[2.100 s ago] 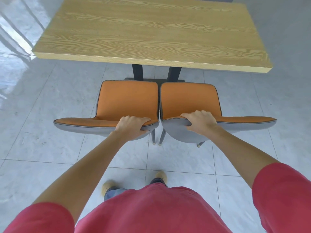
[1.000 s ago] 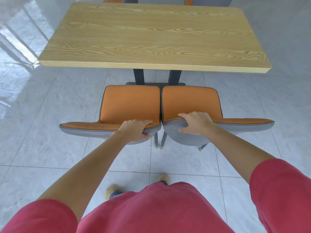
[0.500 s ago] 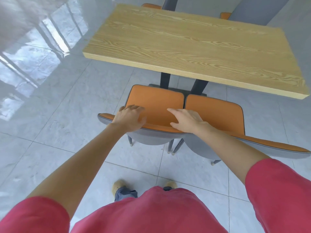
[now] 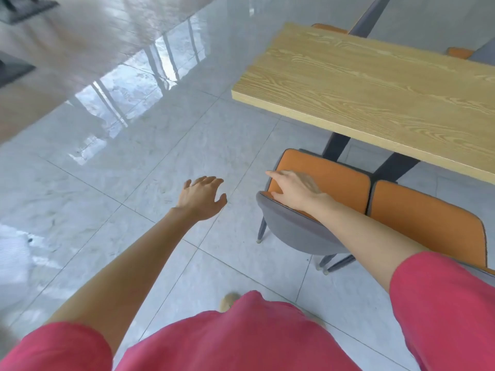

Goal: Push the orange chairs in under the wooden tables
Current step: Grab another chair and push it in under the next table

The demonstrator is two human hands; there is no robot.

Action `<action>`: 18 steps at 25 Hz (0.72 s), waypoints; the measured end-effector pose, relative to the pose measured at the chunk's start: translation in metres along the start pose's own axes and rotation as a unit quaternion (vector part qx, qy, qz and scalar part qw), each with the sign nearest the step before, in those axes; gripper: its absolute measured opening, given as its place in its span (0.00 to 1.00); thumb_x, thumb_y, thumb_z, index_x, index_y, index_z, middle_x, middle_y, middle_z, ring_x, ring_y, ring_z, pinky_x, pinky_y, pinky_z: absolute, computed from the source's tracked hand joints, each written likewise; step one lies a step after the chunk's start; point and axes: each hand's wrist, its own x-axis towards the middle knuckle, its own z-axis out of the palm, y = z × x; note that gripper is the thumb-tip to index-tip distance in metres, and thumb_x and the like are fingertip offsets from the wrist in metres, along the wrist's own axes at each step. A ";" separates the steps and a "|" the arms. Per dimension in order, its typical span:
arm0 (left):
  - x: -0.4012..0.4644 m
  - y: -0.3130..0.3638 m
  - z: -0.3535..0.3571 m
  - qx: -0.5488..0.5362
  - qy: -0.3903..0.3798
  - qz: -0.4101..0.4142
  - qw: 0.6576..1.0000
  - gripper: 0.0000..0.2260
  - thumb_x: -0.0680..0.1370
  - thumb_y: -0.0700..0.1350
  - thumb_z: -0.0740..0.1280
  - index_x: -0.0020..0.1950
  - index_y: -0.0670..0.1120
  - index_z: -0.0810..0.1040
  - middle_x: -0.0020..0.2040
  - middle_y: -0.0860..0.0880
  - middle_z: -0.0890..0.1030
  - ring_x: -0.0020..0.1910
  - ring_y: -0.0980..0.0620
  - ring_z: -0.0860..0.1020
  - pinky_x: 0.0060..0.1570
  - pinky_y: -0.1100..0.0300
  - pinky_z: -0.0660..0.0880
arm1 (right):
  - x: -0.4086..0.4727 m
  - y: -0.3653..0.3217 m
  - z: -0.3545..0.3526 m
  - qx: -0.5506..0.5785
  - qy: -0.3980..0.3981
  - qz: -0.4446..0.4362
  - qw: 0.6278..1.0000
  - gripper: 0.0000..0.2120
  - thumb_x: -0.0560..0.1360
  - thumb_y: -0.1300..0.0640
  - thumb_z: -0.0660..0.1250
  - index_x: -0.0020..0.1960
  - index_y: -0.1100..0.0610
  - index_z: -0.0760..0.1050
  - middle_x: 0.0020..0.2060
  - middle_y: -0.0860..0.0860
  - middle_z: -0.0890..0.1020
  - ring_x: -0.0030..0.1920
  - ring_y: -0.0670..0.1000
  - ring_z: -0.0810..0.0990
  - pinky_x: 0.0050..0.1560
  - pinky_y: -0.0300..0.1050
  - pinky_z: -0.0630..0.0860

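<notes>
Resting flat, fingers loosely spread and clamped on nothing, right hand (image 4: pixel 296 192) on the top edge of the left orange chair (image 4: pixel 318 183), at its outer, left end. Hanging over bare floor tiles (image 4: pixel 120 170), left hand (image 4: pixel 201 198), fingers apart and curled a little, holding nothing, clear of the chair and off to its left. Nearer the work, then, the right hand by a good margin; already touching.

Outward from the palm: orange backrest running left to right as a long low band, grey shell behind, seat pointing away toward the wooden table (image 4: pixel 375 84). Front of the seat close to the near table edge but not clearly beneath it; the dark table legs (image 4: pixel 334 145) just beyond. Right orange chair (image 4: pixel 426 218) just beside the first, backs nearly touching, same heading, partly hidden by the right forearm. Table's long axis parallel to the row of chair backs, so the push direction straight across that line, away from the body and up-right in the view.

Probably a pair nearly done, or a turn toward another table; hard to tell which. Glimpses of more orange (image 4: pixel 459 52) past the far table edge.
</notes>
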 end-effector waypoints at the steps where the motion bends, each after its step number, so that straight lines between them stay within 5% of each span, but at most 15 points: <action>1: 0.000 -0.016 -0.002 0.010 -0.003 -0.010 1.000 0.23 0.80 0.51 0.57 0.74 0.46 0.63 0.74 0.49 0.66 0.75 0.49 0.62 0.73 0.49 0.56 | 0.013 -0.012 0.001 0.002 -0.002 -0.006 1.000 0.25 0.79 0.54 0.59 0.75 0.55 0.59 0.68 0.53 0.72 0.66 0.56 0.71 0.57 0.50 0.73; 9: 0.026 -0.088 -0.005 0.004 -0.064 -0.068 0.996 0.26 0.80 0.53 0.56 0.76 0.46 0.56 0.78 0.46 0.56 0.78 0.46 0.52 0.75 0.46 0.50 | 0.085 -0.063 0.017 0.002 -0.065 -0.043 0.997 0.23 0.79 0.53 0.59 0.72 0.58 0.63 0.67 0.55 0.73 0.66 0.57 0.71 0.60 0.52 0.74; 18: 0.113 -0.143 -0.031 -0.013 -0.096 -0.115 0.989 0.27 0.81 0.53 0.55 0.77 0.46 0.53 0.79 0.46 0.54 0.78 0.47 0.52 0.75 0.46 0.50 | 0.220 -0.070 0.033 -0.002 -0.149 -0.060 0.987 0.27 0.78 0.49 0.59 0.74 0.55 0.58 0.67 0.55 0.71 0.70 0.55 0.65 0.71 0.51 0.58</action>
